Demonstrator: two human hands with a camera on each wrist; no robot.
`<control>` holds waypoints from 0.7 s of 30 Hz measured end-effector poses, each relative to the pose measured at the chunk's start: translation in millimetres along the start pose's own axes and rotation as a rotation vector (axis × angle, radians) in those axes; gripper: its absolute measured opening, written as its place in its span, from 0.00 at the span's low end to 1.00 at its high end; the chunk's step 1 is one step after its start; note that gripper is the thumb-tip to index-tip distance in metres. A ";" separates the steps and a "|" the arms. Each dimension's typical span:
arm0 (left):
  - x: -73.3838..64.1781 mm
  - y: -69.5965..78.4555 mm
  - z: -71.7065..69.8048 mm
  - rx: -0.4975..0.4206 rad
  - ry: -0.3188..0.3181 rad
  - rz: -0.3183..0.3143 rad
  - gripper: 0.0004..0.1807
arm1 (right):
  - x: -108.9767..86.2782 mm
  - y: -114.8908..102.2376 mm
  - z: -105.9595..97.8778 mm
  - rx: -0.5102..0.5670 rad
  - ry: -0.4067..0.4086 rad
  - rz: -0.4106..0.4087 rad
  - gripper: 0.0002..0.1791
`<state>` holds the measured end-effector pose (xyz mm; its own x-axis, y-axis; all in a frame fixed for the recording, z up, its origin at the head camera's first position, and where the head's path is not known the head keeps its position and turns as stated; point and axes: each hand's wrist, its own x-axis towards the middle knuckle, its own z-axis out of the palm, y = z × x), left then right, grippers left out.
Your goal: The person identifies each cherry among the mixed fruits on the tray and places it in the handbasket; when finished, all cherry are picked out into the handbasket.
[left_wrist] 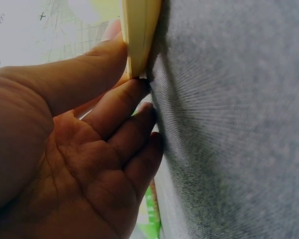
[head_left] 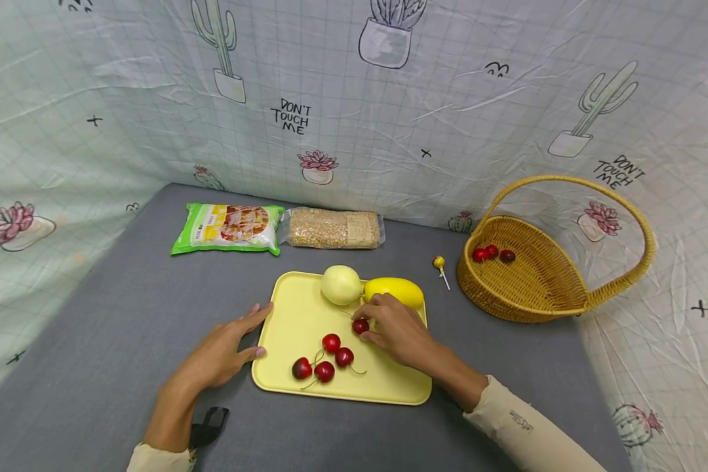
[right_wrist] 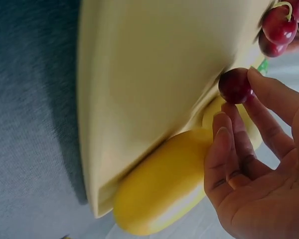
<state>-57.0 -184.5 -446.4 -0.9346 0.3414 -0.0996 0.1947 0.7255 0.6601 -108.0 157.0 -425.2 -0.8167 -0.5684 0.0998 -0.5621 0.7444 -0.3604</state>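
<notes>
Cream sleeves, two, nearest the viewer, on the near side of the tray. Beside the left one, a black item, nature unclear.

Tray, one, yellow, on the grey table. Landmark for all entries.

Right hand, over the tray's right half: thumb and fingertip pinched on one dark red cherry.

Left hand, at the tray's left rim: thumb and forefinger apart, touching it; no firm grasp evident.

Four cherries, red, some stems visible, clustered toward the tray's near edge, left of the right hand.

Pale round fruit, one, and yellow oblong fruit, one, side by side along the tray's far edge.

Basket, wicker, handled, right of the tray and apart from it; three cherries inside.

Lollipop, one, between tray and basket.

Green-edged packet and bag of grain, beyond the tray's far edge.

Standing, as judged: partway. Three cherries basketed, one in hand, four left on the tray along with both larger fruits.
</notes>
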 end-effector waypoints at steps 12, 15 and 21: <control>-0.2 -0.1 0.9 0.009 0.013 0.002 0.45 | -8.6 7.6 -6.0 0.077 0.004 -0.065 0.17; 0.0 -0.2 1.0 0.008 0.011 0.002 0.45 | -10.3 8.6 -9.5 0.098 0.051 -0.073 0.18; -0.2 -0.1 0.7 0.003 0.003 -0.002 0.45 | -12.4 12.9 -18.8 0.119 0.160 -0.095 0.18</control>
<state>-56.6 -184.2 -447.0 -0.9358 0.3385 -0.0985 0.1940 0.7277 0.6579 -107.6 180.2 -413.6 -0.7763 -0.5641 0.2811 -0.6260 0.6383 -0.4479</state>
